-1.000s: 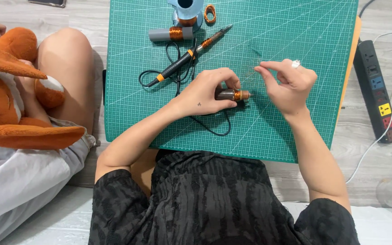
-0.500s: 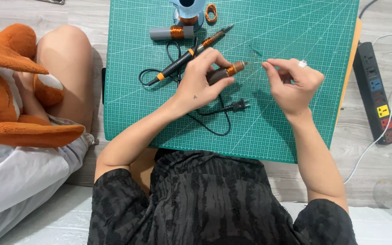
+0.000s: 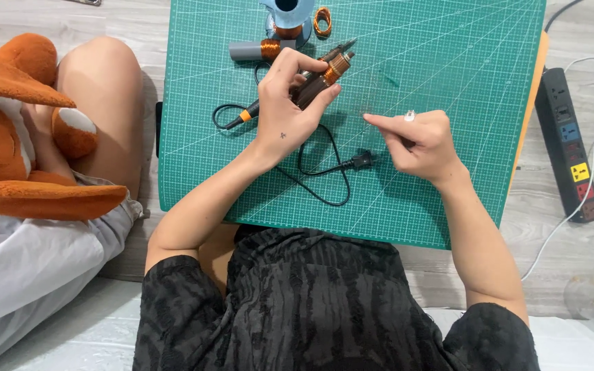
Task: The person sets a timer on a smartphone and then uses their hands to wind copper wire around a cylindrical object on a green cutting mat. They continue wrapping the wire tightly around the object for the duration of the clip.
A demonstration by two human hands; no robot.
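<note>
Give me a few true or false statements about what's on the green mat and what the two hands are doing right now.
1. The left hand holds a dark rod wound with copper wire. True.
2. The right hand rests on the power strip. False: it is over the green cutting mat, fingertips pinched; the strip lies on the floor to the right.
3. The black cord's plug is pushed into the power strip. False: it lies loose on the mat.
4. A small copper coil lies near the mat's top edge. True.
5. An orange plush toy sits left of the mat. True.
</note>
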